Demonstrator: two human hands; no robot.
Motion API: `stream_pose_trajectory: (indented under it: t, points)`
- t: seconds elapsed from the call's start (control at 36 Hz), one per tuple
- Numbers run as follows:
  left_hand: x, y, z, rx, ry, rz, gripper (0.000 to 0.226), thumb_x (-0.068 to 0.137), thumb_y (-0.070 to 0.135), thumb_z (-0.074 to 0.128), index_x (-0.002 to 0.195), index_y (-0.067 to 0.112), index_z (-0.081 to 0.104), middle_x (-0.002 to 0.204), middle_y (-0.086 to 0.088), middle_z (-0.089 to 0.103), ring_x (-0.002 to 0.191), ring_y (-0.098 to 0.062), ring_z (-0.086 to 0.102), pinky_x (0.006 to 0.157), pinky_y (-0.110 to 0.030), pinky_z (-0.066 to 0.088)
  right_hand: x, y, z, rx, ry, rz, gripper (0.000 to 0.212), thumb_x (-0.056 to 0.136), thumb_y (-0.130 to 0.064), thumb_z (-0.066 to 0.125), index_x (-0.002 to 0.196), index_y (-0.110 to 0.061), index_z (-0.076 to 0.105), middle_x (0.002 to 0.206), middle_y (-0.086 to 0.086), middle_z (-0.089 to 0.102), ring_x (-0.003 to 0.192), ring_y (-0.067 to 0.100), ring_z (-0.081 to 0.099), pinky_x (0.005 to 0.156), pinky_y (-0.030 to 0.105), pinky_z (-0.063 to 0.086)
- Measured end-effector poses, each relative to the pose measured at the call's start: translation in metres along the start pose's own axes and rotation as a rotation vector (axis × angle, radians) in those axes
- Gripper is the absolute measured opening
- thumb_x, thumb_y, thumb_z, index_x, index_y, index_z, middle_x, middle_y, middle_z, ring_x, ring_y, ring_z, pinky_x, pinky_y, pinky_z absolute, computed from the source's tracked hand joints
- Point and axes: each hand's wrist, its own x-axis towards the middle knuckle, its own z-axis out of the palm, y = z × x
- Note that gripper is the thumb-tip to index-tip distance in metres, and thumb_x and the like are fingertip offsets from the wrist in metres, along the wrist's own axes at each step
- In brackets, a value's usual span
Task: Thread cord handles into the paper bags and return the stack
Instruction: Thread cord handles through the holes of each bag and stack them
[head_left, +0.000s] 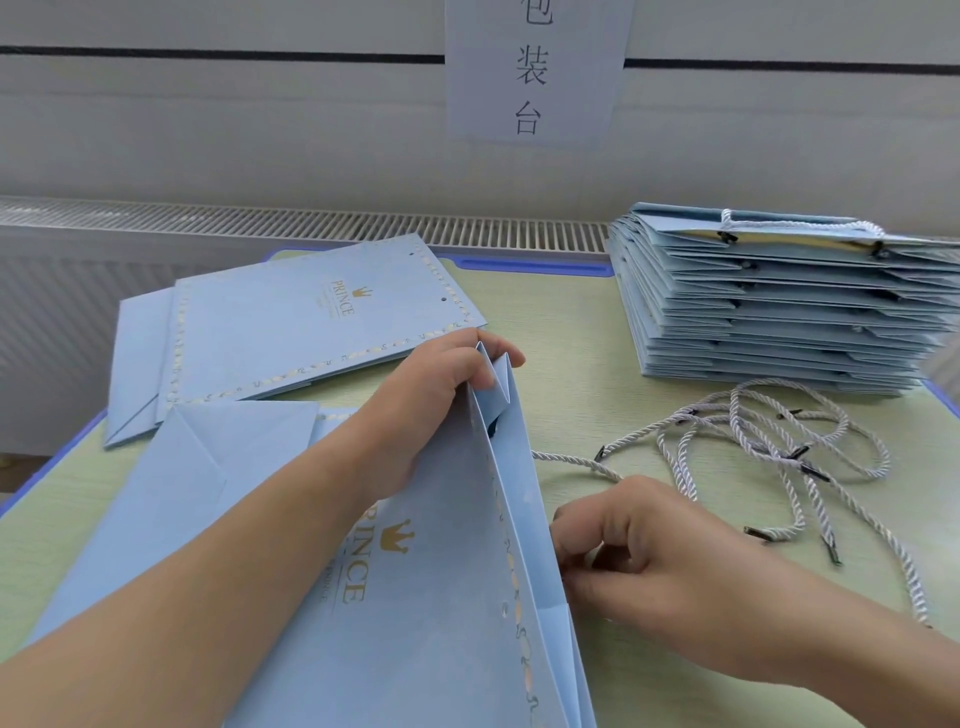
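Left grip (441, 384) pinching bag (426, 597) corner, right grip (639, 551) curled at its edge

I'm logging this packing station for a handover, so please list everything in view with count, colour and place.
near bag: one, light blue with gold print, front centre, top edge lifted
flat bag: one, light blue, far left, no cord in its holes
bag stack: count unclear, light blue, far right; top bag has a cord handle
loose cords: several, white twisted with dark tips, right of centre
table: one, pale green with blue edge
paper sign: one, white with dark characters, on the wall
left hand: pinches the near bag's top corner
right hand: at the bag's edge, a cord running to it
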Motion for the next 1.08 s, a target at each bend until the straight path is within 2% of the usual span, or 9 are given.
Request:
stream_pose_trajectory:
  t: [0.28,0.39,0.53,0.58,0.69,0.75,0.83,1.0,1.08]
  points:
    - [0.0,0.0,-0.002,-0.006,0.006,0.006,0.032,0.055,0.023,0.044,0.074,0.028,0.069,0.087,-0.005,0.051,0.083,-0.025,0.047,0.078,-0.04,0.037,0.005,0.005,0.012,0.02,0.084,0.013,0.028,0.087,0.001,0.049,0.097,-0.015,0.07,0.092,0.009,0.071,0.087,0.037,0.062,0.079,0.055,0.05]
    - [0.0,0.0,-0.002,-0.002,0.007,0.01,0.033,0.056,0.023,0.044,0.076,0.027,0.069,0.088,-0.006,0.051,0.083,-0.026,0.047,0.078,-0.04,0.038,0.005,0.005,0.014,-0.046,0.063,0.013,0.02,0.09,-0.007,0.052,0.098,-0.015,0.068,0.091,0.013,0.068,0.075,0.026,0.061,0.075,0.052,0.051]
    - [0.001,0.0,-0.004,-0.017,0.003,0.005,0.033,0.057,0.024,0.044,0.077,0.027,0.069,0.087,-0.005,0.052,0.08,-0.024,0.049,0.077,-0.04,0.04,0.005,0.005,0.018,-0.165,0.076,-0.029,0.022,0.089,-0.013,0.05,0.105,-0.021,0.063,0.092,-0.002,0.069,0.082,0.021,0.06,0.075,0.041,0.051]
    - [0.001,0.0,-0.005,-0.015,0.01,0.01,0.033,0.057,0.024,0.043,0.077,0.027,0.069,0.087,-0.004,0.053,0.08,-0.023,0.049,0.077,-0.04,0.04,0.004,0.003,0.017,-0.094,0.094,-0.036,0.023,0.091,-0.008,0.05,0.106,-0.02,0.063,0.093,-0.001,0.069,0.079,0.023,0.058,0.07,0.037,0.049]
    - [0.001,0.0,-0.005,-0.013,0.017,0.014,0.033,0.057,0.024,0.043,0.077,0.027,0.069,0.088,-0.005,0.052,0.081,-0.024,0.048,0.077,-0.04,0.039,0.005,0.002,0.017,0.12,0.111,0.01,0.022,0.091,0.0,0.051,0.104,-0.011,0.066,0.097,0.011,0.071,0.088,0.039,0.062,0.076,0.05,0.051]
    - [0.002,-0.001,-0.006,-0.012,0.014,0.01,0.033,0.057,0.024,0.043,0.077,0.027,0.069,0.089,-0.005,0.051,0.082,-0.025,0.048,0.078,-0.04,0.039,0.005,0.004,0.017,0.191,0.062,0.034,0.021,0.092,-0.001,0.052,0.104,-0.008,0.067,0.098,0.013,0.071,0.09,0.038,0.065,0.078,0.046,0.053]
    - [0.002,-0.001,-0.006,-0.022,0.011,0.002,0.033,0.057,0.024,0.044,0.077,0.027,0.069,0.089,-0.006,0.052,0.083,-0.026,0.048,0.079,-0.041,0.039,0.005,0.006,0.019,0.28,-0.022,0.027,0.024,0.093,0.0,0.052,0.109,-0.009,0.068,0.106,0.009,0.072,0.102,0.034,0.066,0.089,0.054,0.051]
    - [0.002,-0.001,-0.007,-0.031,0.022,0.006,0.032,0.058,0.025,0.044,0.077,0.028,0.07,0.086,-0.004,0.052,0.081,-0.025,0.047,0.078,-0.041,0.038,0.008,0.012,0.023,0.411,0.005,0.084,0.026,0.085,-0.015,0.061,0.107,-0.002,0.066,0.106,0.023,0.069,0.104,0.048,0.06,0.086,0.07,0.042]
    - [0.003,-0.002,-0.006,-0.034,0.018,0.008,0.033,0.058,0.025,0.044,0.077,0.027,0.07,0.089,-0.004,0.054,0.08,-0.025,0.048,0.077,-0.041,0.038,0.009,0.014,0.023,0.443,0.001,0.105,0.032,0.081,-0.018,0.062,0.106,0.0,0.065,0.105,0.027,0.068,0.104,0.049,0.06,0.087,0.07,0.042]
